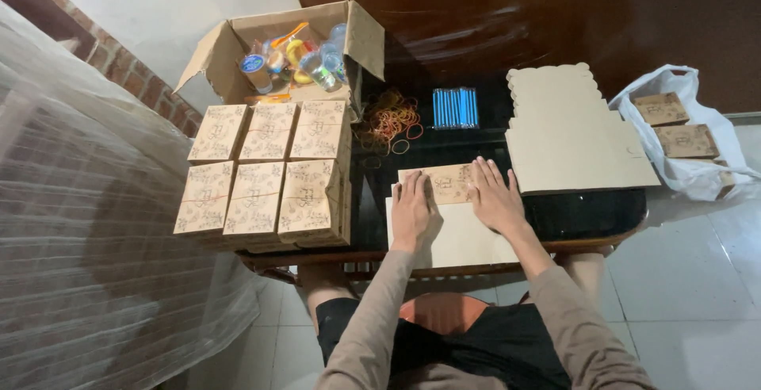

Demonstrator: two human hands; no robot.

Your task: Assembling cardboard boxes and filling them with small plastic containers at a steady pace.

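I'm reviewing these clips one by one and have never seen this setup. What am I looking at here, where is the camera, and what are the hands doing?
There is no machine here. The single picture comes from a camera worn on a person's head, looking down at their own two bare hands over a dark table.

The left hand and right hand both press flat on a printed cardboard sheet, which lies on a plain pale sheet. Neither hand grips anything.

To the left are stacked finished printed boxes, and behind them an open carton of small cups and bits. Behind the hands lie rubber bands and a blue bundle. To the right sits a pile of flat cardboard blanks, and a white plastic bag holding more boxes.
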